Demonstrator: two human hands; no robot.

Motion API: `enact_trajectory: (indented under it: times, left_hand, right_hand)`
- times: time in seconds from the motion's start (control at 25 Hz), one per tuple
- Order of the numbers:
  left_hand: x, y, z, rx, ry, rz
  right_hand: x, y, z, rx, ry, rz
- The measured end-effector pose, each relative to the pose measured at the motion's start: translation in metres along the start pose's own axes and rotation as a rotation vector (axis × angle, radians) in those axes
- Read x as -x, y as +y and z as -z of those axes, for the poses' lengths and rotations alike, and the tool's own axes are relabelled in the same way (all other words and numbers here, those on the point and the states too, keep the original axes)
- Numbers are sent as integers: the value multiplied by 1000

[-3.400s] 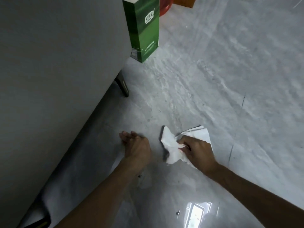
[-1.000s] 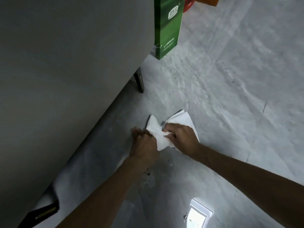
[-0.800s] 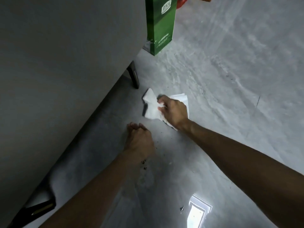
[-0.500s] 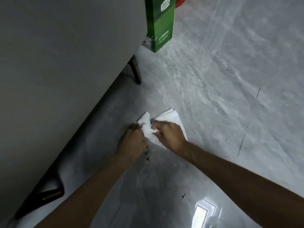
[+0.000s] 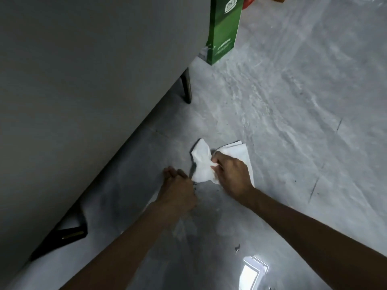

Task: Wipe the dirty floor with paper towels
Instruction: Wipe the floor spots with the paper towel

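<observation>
In the head view, your right hand (image 5: 231, 176) at frame centre pinches the crumpled towel (image 5: 201, 164), which lies on the grey floor (image 5: 293, 122); your left hand (image 5: 180, 191) rests on the floor just left of the towel, fingers forward, holding nothing; a green box (image 5: 224, 28) stands at the top edge beside grey furniture (image 5: 83, 80) filling the upper left.

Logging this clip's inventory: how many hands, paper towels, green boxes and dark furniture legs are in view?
Hands: 2 (left hand, right hand)
Paper towel: 1
Green box: 1
Dark furniture legs: 2 (far leg, near leg)
Total: 6
</observation>
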State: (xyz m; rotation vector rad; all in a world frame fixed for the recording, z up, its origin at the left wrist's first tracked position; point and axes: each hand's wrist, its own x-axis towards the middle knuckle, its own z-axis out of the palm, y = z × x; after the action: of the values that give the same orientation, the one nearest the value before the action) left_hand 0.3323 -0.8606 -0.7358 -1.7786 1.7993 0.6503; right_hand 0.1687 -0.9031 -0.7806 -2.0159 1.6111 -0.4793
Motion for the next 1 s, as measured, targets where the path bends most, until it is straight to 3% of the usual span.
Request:
enact_trajectory:
  times: [0.12,0.28,0.36,0.48,0.64,0.76,0.92,1.0]
  left_hand:
    - [4,5,6,-84,7,-27]
    - [1,11,12,-136,-29,-82]
    - [6,10,18,-195,-31,-98]
    - [14,11,25,-224,-26,-129]
    - [14,12,24,-144,-81,-66]
    - [7,14,17,-108,-91,-34]
    - [3,17,16,-58,-128,-15]
    - [6,15,19,-65,-110,-14]
  right_hand:
    - [-8,13,13,85,-58,185]
    - [-94,11,4,68,56,-11]
    - [-109,12,1,34,60,14]
    - [-48,35,14,-9,-24,189]
    - [54,64,52,-7,-95,185]
    - [46,68,47,-4,-63,194]
    - [-4,50,18,-45,82,-33]
    - [8,45,18,-78,62,-29]
